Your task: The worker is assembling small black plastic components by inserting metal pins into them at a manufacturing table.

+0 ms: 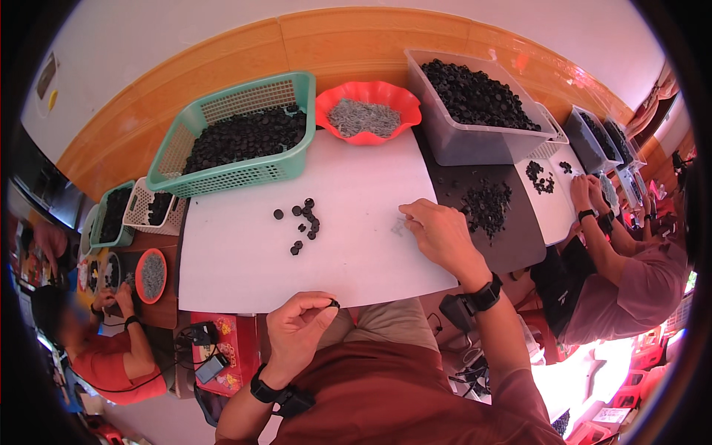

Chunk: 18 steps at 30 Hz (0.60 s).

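The left hand (297, 326) pinches one small black round part (335, 303) betw. thumb & forefinger, just off the near edge of the white counter (237, 267). The right hand (439, 233) rests on the counter w/ fingertips closed on something tiny & pale; can't tell what it is.

Risks as I see them: the pinched part hangs over the lap, not over the counter, so a slip prob. sends it to the floor. The loose cluster of black parts (304, 225) lies mid-counter w/ nothing to stop it; a sweep of the right forearm could scatter it. The second pile of black parts (486, 204) on the dark mat (512, 237) sits just beside the right hand, easy to mix up.

Hard to make out: the grey bits in the red bowl (368, 111) – pins or springs, too small to say. The green basket (233, 133) & clear bin (475, 111) hold black parts; depth unseen. Neighbours' hands at both sides are cut off at the rim.
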Motion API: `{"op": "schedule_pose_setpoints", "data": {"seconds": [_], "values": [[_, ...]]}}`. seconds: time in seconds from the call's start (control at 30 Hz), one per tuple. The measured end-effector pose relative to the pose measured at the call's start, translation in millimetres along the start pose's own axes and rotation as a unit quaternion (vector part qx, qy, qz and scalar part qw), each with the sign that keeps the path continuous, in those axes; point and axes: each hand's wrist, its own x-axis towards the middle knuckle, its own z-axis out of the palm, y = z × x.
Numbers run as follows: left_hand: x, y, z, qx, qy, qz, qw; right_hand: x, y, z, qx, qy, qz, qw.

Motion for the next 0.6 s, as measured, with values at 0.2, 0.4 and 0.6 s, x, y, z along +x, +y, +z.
{"op": "schedule_pose_setpoints", "data": {"seconds": [0.2, 0.4, 0.6], "values": [[2, 1, -3, 0.009, 0.007, 0.018, 1.000, 3, 3, 11, -0.024, 0.018, 0.023, 0.999], [11, 12, -8, -0.012, 0.031, 0.029, 0.999, -2, 2, 11, -0.009, 0.030, 0.039, 0.999], [57, 33, -34, 0.143, 0.077, 0.101, 0.982, -9, 5, 14, 0.035, 0.053, 0.054, 0.997]]}}
